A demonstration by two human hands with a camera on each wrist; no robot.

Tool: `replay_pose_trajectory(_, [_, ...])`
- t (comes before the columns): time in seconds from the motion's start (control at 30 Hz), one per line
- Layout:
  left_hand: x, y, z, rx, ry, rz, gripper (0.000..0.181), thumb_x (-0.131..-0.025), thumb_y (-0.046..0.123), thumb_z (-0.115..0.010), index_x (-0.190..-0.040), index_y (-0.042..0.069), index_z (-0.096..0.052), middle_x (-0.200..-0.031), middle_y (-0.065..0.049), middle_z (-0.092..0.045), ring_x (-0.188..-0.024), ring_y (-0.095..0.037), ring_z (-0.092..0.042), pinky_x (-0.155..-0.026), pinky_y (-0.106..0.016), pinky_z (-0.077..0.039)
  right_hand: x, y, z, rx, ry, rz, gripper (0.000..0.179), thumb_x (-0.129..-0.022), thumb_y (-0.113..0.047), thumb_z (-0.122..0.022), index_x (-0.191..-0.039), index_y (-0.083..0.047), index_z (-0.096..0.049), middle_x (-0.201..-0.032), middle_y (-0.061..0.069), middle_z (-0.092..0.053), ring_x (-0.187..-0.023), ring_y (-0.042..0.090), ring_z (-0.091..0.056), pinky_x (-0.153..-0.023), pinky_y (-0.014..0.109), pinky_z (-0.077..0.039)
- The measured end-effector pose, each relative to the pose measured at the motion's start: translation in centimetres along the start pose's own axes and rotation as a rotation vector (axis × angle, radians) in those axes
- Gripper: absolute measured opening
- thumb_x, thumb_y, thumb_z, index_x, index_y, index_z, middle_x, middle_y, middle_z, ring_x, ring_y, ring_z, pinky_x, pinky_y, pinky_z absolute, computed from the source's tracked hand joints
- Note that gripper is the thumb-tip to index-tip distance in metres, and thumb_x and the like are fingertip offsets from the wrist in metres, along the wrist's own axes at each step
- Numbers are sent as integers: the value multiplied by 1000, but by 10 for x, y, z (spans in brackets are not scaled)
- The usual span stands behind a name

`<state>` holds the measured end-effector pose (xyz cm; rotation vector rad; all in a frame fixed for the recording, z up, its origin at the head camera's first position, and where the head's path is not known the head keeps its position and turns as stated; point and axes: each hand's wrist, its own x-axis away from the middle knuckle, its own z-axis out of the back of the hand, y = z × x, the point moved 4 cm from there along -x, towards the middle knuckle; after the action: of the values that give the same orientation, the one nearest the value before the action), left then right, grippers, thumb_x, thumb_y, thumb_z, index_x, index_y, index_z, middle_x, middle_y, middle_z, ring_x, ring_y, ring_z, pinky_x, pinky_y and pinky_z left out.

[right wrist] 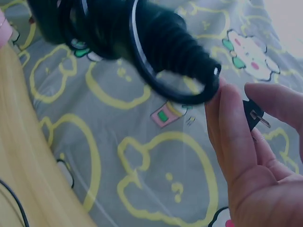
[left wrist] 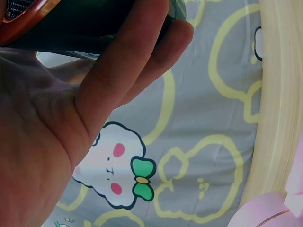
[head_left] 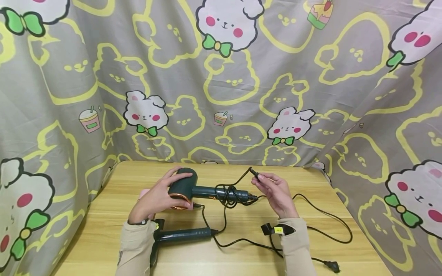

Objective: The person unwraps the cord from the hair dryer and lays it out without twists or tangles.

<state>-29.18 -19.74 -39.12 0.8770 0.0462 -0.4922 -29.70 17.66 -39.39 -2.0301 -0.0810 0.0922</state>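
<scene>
My left hand grips the head of a dark green hair dryer with a copper-coloured rim, its fingers over the top and its thumb at the rim. The dryer's handle points right, and its black cord is looped several times around it. At the handle's end my right hand pinches a black plug between thumb and fingers. The plug's metal prongs show in the right wrist view. In the left wrist view the left hand hides part of the dryer's head.
A second dark green appliance lies nearer me, partly hidden by the left sleeve. A pink object sits behind the left hand. Black cords run across the wooden table, with another plug at front right. A patterned curtain encloses the table.
</scene>
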Motion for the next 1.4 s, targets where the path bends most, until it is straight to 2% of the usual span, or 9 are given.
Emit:
replay_pose_trajectory(0.17, [0,0,0,-3,0,10,89,-67,48,-96,-146,43,-54,-168,-7,-27,-130,-46,-55,-98,-57,-50,7,-7,-10,-16,-51,30,16,-98,4,-64,-103,-8,-73,-98,9,-80,-92,16,-79,-89,24,-58])
replay_pose_trajectory(0.37, [1,-2,1,-21,7,20,89,-66,51,-96,-145,44,-55,-167,-3,-29,-128,-43,-56,-96,-53,-51,15,-14,-22,16,-122,42,25,-97,9,-62,-107,-11,-72,-104,9,-78,-85,14,-78,-82,22,-60])
replay_pose_trajectory(0.67, [1,-3,2,-16,3,13,85,-72,48,-93,-147,41,-54,-167,-9,-29,-129,-45,-55,-98,-54,-51,24,-19,-35,-9,-256,64,19,-103,2,-57,-108,-9,-71,-105,9,-78,-86,12,-77,-82,21,-60])
replay_pose_trajectory(0.83, [1,-5,4,-21,6,19,84,-72,48,-93,-147,43,-53,-167,-7,-29,-129,-45,-55,-97,-52,-51,29,-19,-41,44,-388,94,31,-103,8,-50,-118,-9,-71,-108,4,-77,-94,13,-76,-89,24,-59])
replay_pose_trajectory(0.97, [2,-6,5,-25,18,24,85,-71,48,-94,-146,43,-54,-166,-7,-30,-130,-44,-54,-97,-52,-50,33,-19,-45,114,-482,94,36,-101,12,-51,-122,-8,-71,-111,1,-76,-96,13,-77,-92,27,-59])
replay_pose_trajectory(1.17, [3,-8,7,-42,28,43,85,-71,44,-95,-146,43,-54,-166,-6,-30,-130,-45,-54,-97,-56,-51,39,-19,-49,234,-597,73,32,-99,10,-56,-120,-8,-71,-105,1,-76,-86,12,-77,-81,29,-62])
replay_pose_trajectory(1.4, [4,-7,10,-57,35,69,85,-71,46,-95,-146,44,-54,-167,-6,-30,-131,-47,-54,-96,-60,-52,41,-15,-49,284,-725,58,34,-95,15,-57,-115,-8,-72,-104,1,-78,-82,11,-77,-74,27,-61])
